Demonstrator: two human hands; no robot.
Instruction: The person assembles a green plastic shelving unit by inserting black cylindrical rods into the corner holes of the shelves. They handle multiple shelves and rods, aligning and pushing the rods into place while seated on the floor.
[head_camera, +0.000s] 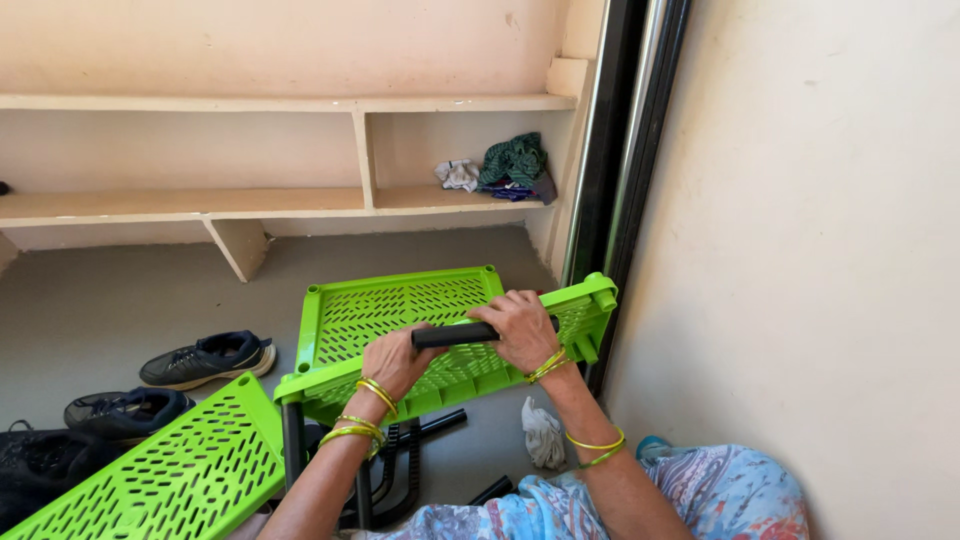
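Grey floor (120, 300), both hands gripping black tube (455, 335), green shelf (450, 360)

We wear thin gold-green bangles (362, 410) on both bare forearms and a blue floral garment (640, 500).

Three green perforated shelf panels (400, 305) are showing, along with three dark shoes (207, 358), one black tube (455, 335), two hands (522, 328), and several yellow bangles (377, 393).
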